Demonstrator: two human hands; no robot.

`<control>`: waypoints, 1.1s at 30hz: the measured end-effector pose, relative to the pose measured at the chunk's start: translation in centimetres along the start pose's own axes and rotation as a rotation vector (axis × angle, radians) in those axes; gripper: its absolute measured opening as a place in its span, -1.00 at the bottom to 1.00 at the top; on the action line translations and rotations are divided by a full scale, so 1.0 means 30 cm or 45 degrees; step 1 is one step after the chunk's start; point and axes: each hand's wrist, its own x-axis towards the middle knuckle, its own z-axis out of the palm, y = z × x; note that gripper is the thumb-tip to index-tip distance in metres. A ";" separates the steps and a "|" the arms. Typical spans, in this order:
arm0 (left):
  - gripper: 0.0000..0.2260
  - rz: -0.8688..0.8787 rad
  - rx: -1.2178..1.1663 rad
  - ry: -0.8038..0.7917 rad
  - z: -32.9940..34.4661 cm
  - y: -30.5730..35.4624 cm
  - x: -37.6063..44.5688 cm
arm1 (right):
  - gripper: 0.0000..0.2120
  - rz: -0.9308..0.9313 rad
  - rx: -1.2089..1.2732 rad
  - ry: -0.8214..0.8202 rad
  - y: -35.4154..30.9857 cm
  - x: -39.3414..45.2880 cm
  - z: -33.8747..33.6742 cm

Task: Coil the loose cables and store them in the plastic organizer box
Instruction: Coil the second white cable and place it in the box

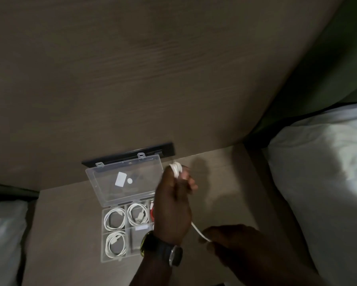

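three white cable coils (115, 221) already lie in the open organizer box (119, 259) on the worktop (66, 223). the left hand (172, 205) holds wound white cable (176, 169); the right hand (231, 242) pinches its loose tail, not yet coiled.

left wrist: dark watch (174, 255), round face | yellow-green edged band (145, 243) | forearms bare, sleeveless

L hand (173, 205) raised w/ fingers curled in a closed grip, R hand (233, 242) lower, fingertips pinched.
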 end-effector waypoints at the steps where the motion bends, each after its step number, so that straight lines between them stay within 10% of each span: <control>1: -0.81 0.078 0.175 -0.159 0.003 -0.013 -0.018 | -0.72 -0.033 -0.073 0.056 -0.001 -0.002 -0.033; 6: -0.56 -0.180 0.052 -0.693 0.010 0.026 -0.105 | -0.86 -0.161 0.286 0.209 0.046 0.065 -0.269; 17: -0.66 -0.802 -1.154 -0.523 -0.050 0.137 -0.077 | -0.84 0.311 1.356 0.441 -0.051 0.118 -0.023; 28: -0.62 -0.721 -0.708 -0.242 -0.076 0.129 -0.108 | -0.63 0.417 2.004 0.158 -0.112 0.083 -0.020; 33: -0.60 -0.654 -0.654 -0.202 -0.082 0.119 -0.121 | -0.83 0.406 1.458 0.230 -0.123 0.098 -0.014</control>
